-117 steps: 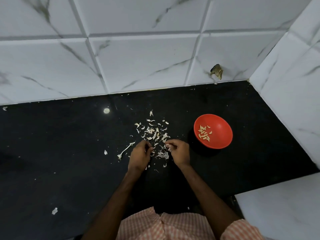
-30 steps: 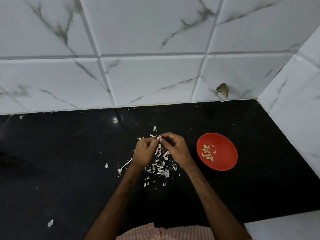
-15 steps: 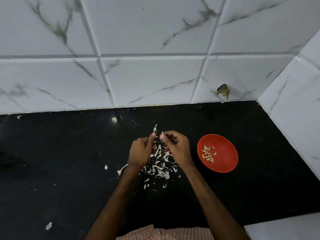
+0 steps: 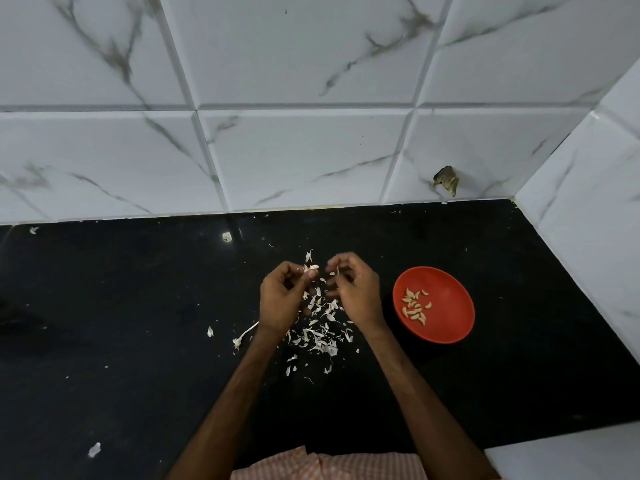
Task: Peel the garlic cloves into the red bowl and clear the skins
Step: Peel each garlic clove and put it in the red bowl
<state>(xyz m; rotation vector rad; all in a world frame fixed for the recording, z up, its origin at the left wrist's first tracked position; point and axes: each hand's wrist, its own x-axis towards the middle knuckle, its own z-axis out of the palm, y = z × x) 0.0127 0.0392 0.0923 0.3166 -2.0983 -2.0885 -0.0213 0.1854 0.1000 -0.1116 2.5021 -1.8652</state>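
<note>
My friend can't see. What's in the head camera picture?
A left hand pinches a garlic clove and a right hand pinches a skin scrap above scattered skins on a black counter. A red bowl of peeled cloves sits to their right.

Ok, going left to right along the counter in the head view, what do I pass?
Stray scrap → flake → stem → left hand, pinching a clove → right hand, pinching skin → red bowl.

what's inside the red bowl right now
A small cluster of peeled garlic cloves lies left of centre in the red bowl; the rest is bare. Nothing covers it, though overlapping cloves may hide others.
</note>
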